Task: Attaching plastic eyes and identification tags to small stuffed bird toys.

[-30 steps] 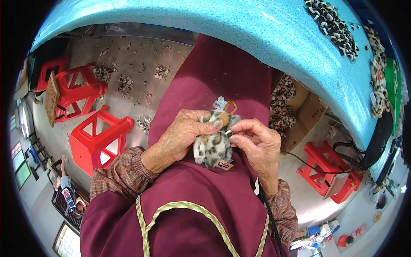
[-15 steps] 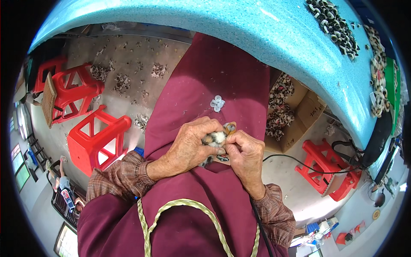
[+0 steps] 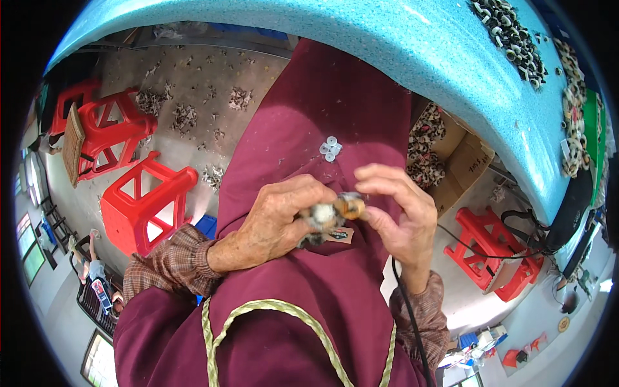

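My left hand [image 3: 282,219] pinches a small furry plush piece [image 3: 325,217] over my lap. Its fur is white, tan and black, with an orange and grey part at the right end, slightly blurred. Close by on the right is my right hand [image 3: 406,209], its fingers spread and its thumb near or touching the orange end; I cannot tell which. A little farther off, several small translucent plastic discs [image 3: 331,149] rest on the maroon apron [image 3: 284,148]. Just under the plush, a tan label patch [image 3: 340,235] shows on the apron.
A speckled blue table [image 3: 361,48] curves across the far side, bearing a pile of small black-and-white parts [image 3: 512,42] and spotted plush pieces [image 3: 572,109]. A cardboard box [image 3: 461,164] of spotted pieces stands right. Red stools [image 3: 138,209] flank me; fabric scraps [image 3: 185,120] litter the floor.
My right hand has let go of the plush end, opened its fingers and moved right. The left hand keeps hold, having shifted slightly; the orange end has turned.
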